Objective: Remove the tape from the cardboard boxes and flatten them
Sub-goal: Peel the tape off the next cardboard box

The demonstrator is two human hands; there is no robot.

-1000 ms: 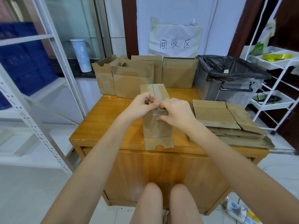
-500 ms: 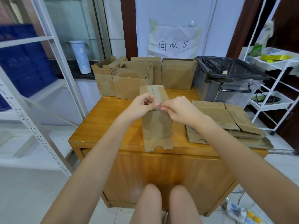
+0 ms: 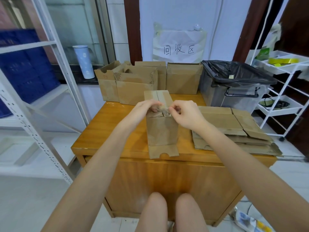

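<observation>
A crumpled tape wad (image 3: 163,109) is pinched between left hand (image 3: 145,109) and right hand (image 3: 187,114) — fingers curled, held above the flattened box (image 3: 161,131).

The wooden surface (image 3: 107,131) in front of me carries everything. Right before me lies the flattened box (image 3: 161,131), its notched flap reaching the near edge. Along the far edge stand the open boxes (image 3: 133,87) in a row, touching one another, and just beside them at the far right corner sits a grey bin (image 3: 234,97) lined with a black bag. To my right rests a stack of flattened cardboard (image 3: 234,128), overhanging the surface's right side.
</observation>
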